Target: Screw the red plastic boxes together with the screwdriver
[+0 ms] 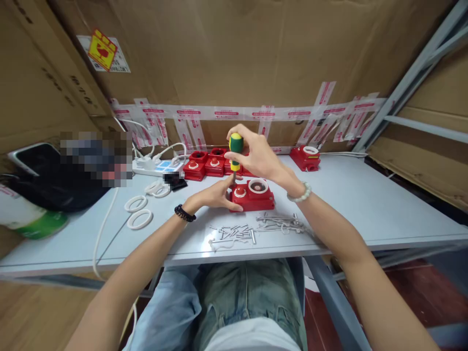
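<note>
Red housing (258, 204) is the landmark: flat on the tabletop (347, 204), long axis running left-right, red dome (240, 190) at its left end, white ring (249, 187) at its right.

Key relation: screwdriver (236, 143) stands near upright over the housing's left end, shaft (234, 176) pointing down, so tool axis is roughly square to housing axis. Housing lies below and slightly right of the driving fingers. Can't see the tip; left fingers and the far-left corner hide whether it's seated.

Right hand (259, 152): above the housing, thumb and fingers wrapped round the green-yellow handle. Left hand (216, 194): the nearer one, at the housing's left end, thumb along the near side, fingertips by the shaft, bracing it.

Around the housing: short screws (236, 231) in a loose pile on the near side; longer metal rods (281, 224) near-right; loose white rings (139, 227) well left; row of red units (195, 169) behind-left; lone red unit (304, 162) far right and behind; power strip (158, 167) beyond the rings, left and behind.
</note>
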{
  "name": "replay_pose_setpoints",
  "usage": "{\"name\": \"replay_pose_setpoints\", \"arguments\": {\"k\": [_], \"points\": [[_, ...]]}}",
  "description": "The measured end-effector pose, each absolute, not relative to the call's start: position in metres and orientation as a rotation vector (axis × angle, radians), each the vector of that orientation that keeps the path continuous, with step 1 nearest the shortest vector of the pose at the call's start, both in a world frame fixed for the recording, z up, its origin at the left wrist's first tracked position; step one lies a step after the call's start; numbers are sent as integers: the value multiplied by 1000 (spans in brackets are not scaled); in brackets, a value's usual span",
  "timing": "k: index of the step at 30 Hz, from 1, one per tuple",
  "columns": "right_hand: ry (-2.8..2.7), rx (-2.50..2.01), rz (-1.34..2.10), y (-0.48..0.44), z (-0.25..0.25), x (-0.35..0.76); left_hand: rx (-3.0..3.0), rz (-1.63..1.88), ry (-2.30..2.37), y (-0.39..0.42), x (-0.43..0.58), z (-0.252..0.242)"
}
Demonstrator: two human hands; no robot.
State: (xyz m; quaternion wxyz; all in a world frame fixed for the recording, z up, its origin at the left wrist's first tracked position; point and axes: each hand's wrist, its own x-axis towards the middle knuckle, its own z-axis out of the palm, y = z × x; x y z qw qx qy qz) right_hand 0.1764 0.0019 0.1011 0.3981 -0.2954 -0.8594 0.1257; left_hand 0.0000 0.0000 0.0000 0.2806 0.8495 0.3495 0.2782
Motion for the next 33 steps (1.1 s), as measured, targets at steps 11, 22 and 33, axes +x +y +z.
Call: {"name": "replay_pose_setpoints", "arguments": {"k": [11,22,33], "points": [[-2086,-662,766,-42,95,222,2365,628,945,5,-2,-4],[-2128,-740,731,-35,63,224,2282,530,984,-3,2,7],[-2081,-753,775,-39,72,227,2262,501,990,-3,2,6]]}}
